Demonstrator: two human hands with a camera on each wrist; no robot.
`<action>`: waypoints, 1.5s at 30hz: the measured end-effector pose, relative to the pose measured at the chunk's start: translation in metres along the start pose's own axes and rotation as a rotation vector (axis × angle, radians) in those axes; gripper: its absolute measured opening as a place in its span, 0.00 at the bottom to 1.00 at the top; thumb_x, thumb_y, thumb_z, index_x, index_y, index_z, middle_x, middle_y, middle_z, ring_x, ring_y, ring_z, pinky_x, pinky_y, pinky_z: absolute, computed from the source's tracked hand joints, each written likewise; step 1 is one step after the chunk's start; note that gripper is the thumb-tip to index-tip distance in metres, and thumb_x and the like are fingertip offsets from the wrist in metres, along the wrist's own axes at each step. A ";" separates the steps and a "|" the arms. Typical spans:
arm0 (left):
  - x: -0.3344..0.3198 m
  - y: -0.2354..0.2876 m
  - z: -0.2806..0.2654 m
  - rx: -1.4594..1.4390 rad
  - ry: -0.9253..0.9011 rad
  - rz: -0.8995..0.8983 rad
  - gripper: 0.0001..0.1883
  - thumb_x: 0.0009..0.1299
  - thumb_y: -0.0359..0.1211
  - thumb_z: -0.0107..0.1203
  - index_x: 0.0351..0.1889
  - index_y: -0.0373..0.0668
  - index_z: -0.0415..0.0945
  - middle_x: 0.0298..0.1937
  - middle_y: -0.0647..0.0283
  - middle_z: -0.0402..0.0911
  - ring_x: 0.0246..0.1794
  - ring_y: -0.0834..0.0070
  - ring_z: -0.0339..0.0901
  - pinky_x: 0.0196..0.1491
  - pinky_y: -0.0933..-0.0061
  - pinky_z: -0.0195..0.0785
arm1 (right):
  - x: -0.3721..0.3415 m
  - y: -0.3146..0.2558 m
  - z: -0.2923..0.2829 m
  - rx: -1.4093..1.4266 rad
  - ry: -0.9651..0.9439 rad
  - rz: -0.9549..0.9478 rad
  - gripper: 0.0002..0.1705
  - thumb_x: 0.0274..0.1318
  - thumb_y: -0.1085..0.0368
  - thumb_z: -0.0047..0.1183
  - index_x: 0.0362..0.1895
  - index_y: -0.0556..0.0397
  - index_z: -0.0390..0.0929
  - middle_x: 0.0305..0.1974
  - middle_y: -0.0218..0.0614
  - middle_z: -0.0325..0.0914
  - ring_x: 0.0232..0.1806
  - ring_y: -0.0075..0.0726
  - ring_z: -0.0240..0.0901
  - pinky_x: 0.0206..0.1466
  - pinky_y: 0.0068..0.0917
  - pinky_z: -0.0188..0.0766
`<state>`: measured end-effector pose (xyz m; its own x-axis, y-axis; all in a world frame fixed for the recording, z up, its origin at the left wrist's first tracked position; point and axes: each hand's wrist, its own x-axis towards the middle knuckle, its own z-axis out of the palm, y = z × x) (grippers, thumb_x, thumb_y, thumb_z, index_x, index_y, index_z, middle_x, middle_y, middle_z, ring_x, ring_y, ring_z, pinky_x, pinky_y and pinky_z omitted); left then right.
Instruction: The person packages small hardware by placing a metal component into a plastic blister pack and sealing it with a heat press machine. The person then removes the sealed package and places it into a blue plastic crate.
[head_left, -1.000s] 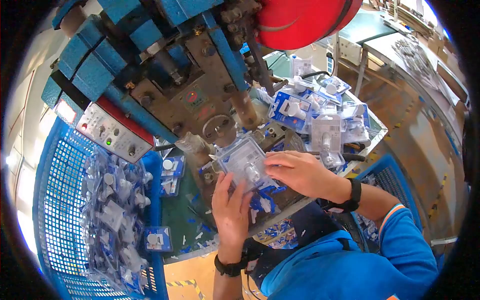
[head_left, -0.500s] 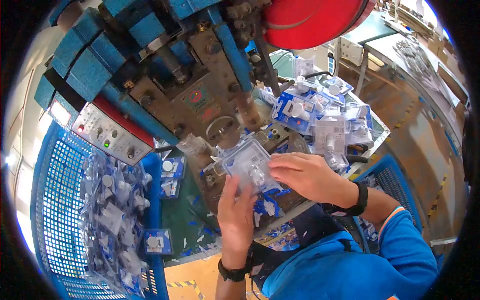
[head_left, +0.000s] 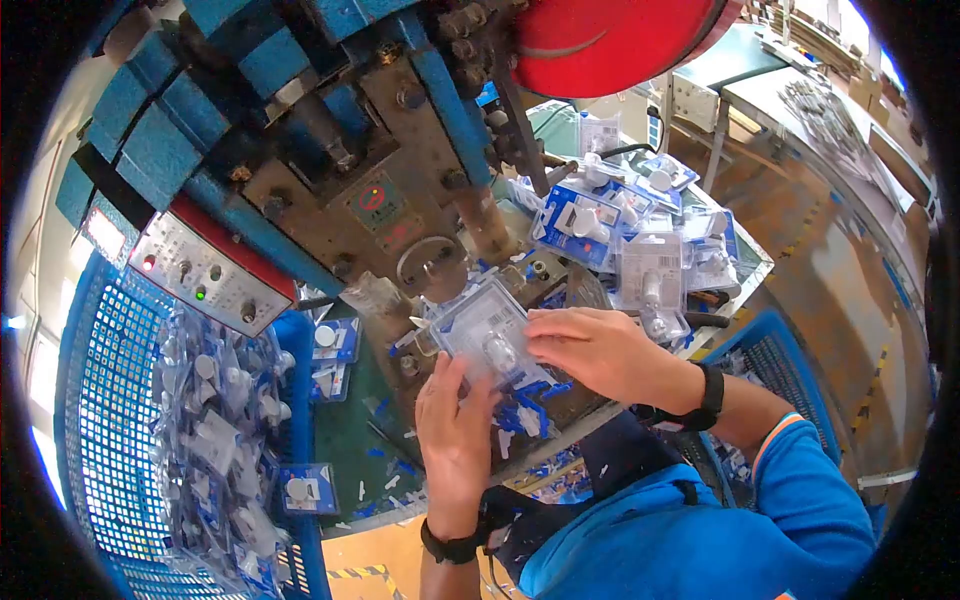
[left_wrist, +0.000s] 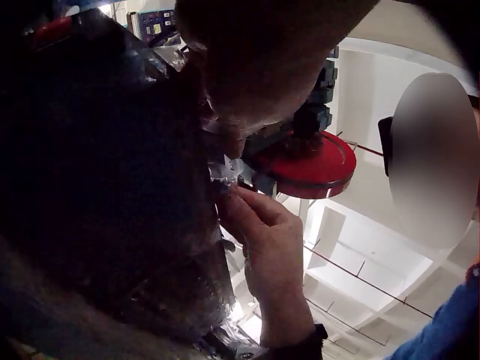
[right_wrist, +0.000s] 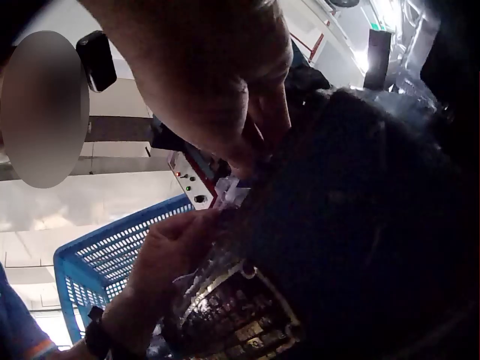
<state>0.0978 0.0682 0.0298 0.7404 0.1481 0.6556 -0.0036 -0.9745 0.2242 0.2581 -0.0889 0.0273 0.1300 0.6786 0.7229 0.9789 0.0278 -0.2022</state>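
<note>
A clear blister pack (head_left: 485,325) with a printed card and a rounded bulge lies over the lower die of a blue press (head_left: 370,210). At its near left edge, my left hand (head_left: 455,425) pinches the plastic, its fingers slightly blurred. My right hand (head_left: 610,350) holds the right edge, fingers side by side on top. In the left wrist view, the right hand (left_wrist: 262,232) brings thumb and forefinger together at the clear plastic (left_wrist: 223,176). The right wrist view shows the left hand (right_wrist: 169,251) with fingertips at the pack's edge. The pack's underside is hidden.
A blue basket (head_left: 75,430) full of packs stands left, with loose packs (head_left: 335,345) beside it. More packs (head_left: 590,225) are heaped right of the press. Blue and white scraps (head_left: 525,415) litter the die and bench. Another blue basket (head_left: 785,360) sits at lower right.
Both hands stay at the same pack on the die. The left fingers shift slightly along its near edge. The whole head view drifts a little, with the camera.
</note>
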 end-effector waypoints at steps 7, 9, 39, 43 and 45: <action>0.004 -0.009 -0.001 -0.044 -0.017 -0.009 0.17 0.59 0.21 0.63 0.47 0.39 0.82 0.58 0.54 0.77 0.60 0.53 0.74 0.60 0.58 0.68 | 0.005 -0.001 0.002 -0.014 0.002 -0.014 0.11 0.51 0.69 0.56 0.41 0.55 0.81 0.48 0.37 0.77 0.48 0.40 0.78 0.49 0.32 0.78; 0.004 -0.012 -0.001 -0.056 -0.013 0.000 0.17 0.58 0.21 0.63 0.47 0.39 0.81 0.58 0.54 0.77 0.60 0.53 0.74 0.60 0.58 0.68 | 0.006 0.000 0.002 -0.022 0.001 -0.021 0.11 0.51 0.69 0.55 0.41 0.55 0.81 0.48 0.37 0.77 0.48 0.39 0.78 0.49 0.32 0.78; 0.008 -0.012 -0.004 -0.023 -0.089 0.033 0.22 0.55 0.23 0.66 0.49 0.40 0.79 0.57 0.55 0.75 0.61 0.51 0.72 0.58 0.56 0.67 | 0.006 -0.002 0.003 -0.002 0.016 0.014 0.09 0.53 0.68 0.59 0.39 0.57 0.80 0.46 0.38 0.78 0.48 0.42 0.79 0.49 0.34 0.79; 0.009 -0.011 -0.005 -0.019 -0.088 0.040 0.22 0.53 0.22 0.67 0.49 0.40 0.80 0.57 0.55 0.75 0.61 0.51 0.72 0.57 0.56 0.68 | 0.007 -0.003 0.001 0.015 0.011 0.025 0.09 0.53 0.68 0.58 0.39 0.57 0.80 0.46 0.38 0.78 0.49 0.42 0.79 0.50 0.34 0.79; 0.009 -0.011 -0.005 -0.018 -0.091 0.042 0.22 0.53 0.22 0.67 0.48 0.40 0.80 0.56 0.54 0.76 0.60 0.51 0.73 0.57 0.56 0.68 | 0.007 -0.003 0.002 0.023 0.004 0.035 0.09 0.53 0.68 0.58 0.39 0.57 0.80 0.46 0.38 0.78 0.49 0.42 0.79 0.50 0.34 0.79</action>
<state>0.1017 0.0815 0.0368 0.7975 0.0903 0.5965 -0.0473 -0.9763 0.2110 0.2558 -0.0829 0.0313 0.1651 0.6765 0.7177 0.9698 0.0211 -0.2430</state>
